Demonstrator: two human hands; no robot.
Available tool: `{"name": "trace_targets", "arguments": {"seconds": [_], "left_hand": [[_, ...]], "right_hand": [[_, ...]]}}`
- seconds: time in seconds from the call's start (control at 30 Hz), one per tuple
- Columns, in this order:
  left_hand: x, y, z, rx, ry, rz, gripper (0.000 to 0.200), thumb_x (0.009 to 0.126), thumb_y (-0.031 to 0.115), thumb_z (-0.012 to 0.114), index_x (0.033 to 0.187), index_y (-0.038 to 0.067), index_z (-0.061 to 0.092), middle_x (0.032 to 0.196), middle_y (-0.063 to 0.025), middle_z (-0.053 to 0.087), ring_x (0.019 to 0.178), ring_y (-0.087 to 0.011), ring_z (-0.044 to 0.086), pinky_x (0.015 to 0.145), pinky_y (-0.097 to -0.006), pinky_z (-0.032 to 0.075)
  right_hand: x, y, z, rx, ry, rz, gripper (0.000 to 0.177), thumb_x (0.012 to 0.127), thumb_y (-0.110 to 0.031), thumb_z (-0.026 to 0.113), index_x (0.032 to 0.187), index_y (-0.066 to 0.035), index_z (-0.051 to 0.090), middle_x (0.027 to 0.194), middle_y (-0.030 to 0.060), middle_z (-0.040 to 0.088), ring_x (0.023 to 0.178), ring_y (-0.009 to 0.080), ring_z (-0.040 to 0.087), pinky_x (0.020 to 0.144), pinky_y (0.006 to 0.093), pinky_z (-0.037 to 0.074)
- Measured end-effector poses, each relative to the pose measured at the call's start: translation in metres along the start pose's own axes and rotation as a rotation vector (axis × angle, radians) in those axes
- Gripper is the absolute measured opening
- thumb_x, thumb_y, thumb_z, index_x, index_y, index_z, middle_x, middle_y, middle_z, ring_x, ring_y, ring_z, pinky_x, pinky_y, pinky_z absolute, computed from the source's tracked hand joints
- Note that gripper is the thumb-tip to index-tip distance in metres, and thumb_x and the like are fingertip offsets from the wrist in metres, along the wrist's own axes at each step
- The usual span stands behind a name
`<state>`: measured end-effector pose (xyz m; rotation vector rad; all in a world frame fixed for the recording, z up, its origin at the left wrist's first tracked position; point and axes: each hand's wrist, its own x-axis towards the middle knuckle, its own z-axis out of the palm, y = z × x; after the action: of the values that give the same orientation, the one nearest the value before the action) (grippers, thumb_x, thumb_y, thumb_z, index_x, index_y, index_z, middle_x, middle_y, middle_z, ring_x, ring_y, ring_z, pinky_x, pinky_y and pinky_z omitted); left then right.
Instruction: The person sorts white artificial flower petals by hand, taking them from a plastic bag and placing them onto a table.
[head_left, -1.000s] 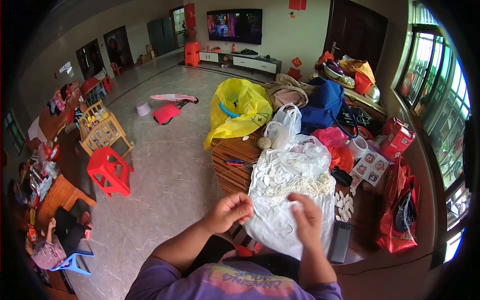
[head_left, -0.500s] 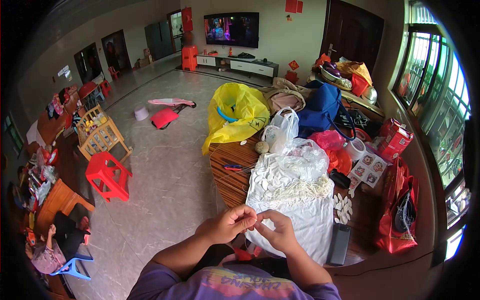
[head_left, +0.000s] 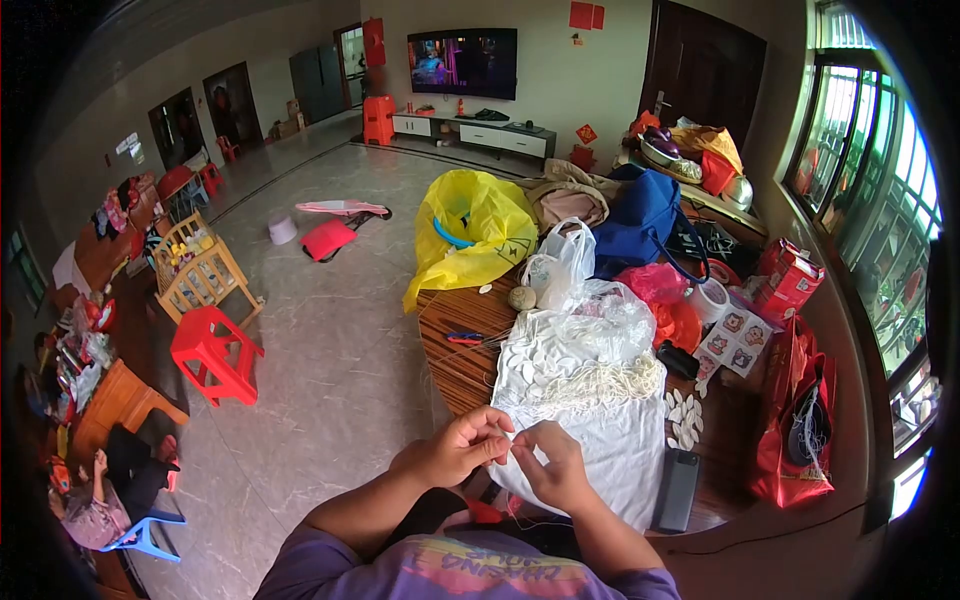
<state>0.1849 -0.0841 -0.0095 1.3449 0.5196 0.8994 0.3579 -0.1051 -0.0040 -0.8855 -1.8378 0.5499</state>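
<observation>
My left hand and my right hand meet fingertip to fingertip over the near edge of a white cloth. Both are closed in a pinch. A tiny pale thing shows between the fingertips, too small to name. Thin strand-like lines hang below my right hand. On the cloth beyond lie flat white oval pieces and a heap of off-white cord. More white pieces lie on the dark wood to the right, above a black phone.
Pliers with blue and red handles lie on the striped wooden table. Clear plastic bags, a ball of twine, a yellow bag and a blue bag stand behind. A red stool is left; someone sits far left.
My hands stay pinched together, with my right fingers slightly shifted. Thin strands now show more clearly below my right hand. The television picture has changed.
</observation>
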Motion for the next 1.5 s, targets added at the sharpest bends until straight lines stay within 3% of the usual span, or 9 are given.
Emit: {"name": "trace_targets", "arguments": {"seconds": [0.3, 0.5, 1.1, 1.5], "left_hand": [[0.0000, -0.0025, 0.0003, 0.013, 0.022, 0.025, 0.017, 0.085, 0.016, 0.053, 0.099, 0.007, 0.048, 0.075, 0.0000, 0.056, 0.068, -0.0047, 0.052, 0.059, -0.0174, 0.040], [-0.0005, -0.0023, -0.0008, -0.031, 0.005, -0.022, 0.014, 0.087, 0.017, 0.051, 0.097, 0.008, 0.050, 0.075, 0.0002, 0.055, 0.069, -0.0048, 0.051, 0.060, -0.0181, 0.040], [-0.0023, -0.0027, 0.0011, -0.129, 0.010, 0.015, 0.019, 0.086, 0.017, 0.052, 0.102, 0.009, 0.045, 0.073, 0.0016, 0.053, 0.066, -0.0051, 0.051, 0.059, -0.0176, 0.039], [-0.0027, -0.0047, 0.0022, -0.218, -0.009, -0.038, 0.022, 0.085, 0.016, 0.053, 0.104, 0.009, 0.044, 0.072, 0.0025, 0.051, 0.065, -0.0055, 0.051, 0.060, -0.0177, 0.038]], "right_hand": [[-0.0010, -0.0051, -0.0012, 0.093, -0.011, 0.139, 0.006, 0.073, -0.002, 0.061, 0.076, 0.000, 0.056, 0.068, 0.0104, 0.055, 0.063, 0.0243, 0.054, 0.058, 0.0304, 0.041], [-0.0021, -0.0045, -0.0006, 0.199, -0.001, 0.225, 0.006, 0.076, -0.004, 0.060, 0.079, 0.000, 0.057, 0.071, 0.0083, 0.058, 0.067, 0.0160, 0.056, 0.062, 0.0258, 0.042], [0.0010, -0.0060, -0.0002, 0.282, -0.051, 0.243, 0.008, 0.075, -0.005, 0.064, 0.081, 0.000, 0.061, 0.072, 0.0051, 0.059, 0.064, 0.0100, 0.052, 0.060, 0.0228, 0.042], [-0.0005, 0.0000, -0.0032, 0.279, -0.076, 0.198, 0.007, 0.073, -0.003, 0.065, 0.078, -0.001, 0.062, 0.069, 0.0059, 0.058, 0.062, 0.0120, 0.053, 0.058, 0.0242, 0.042]]}}
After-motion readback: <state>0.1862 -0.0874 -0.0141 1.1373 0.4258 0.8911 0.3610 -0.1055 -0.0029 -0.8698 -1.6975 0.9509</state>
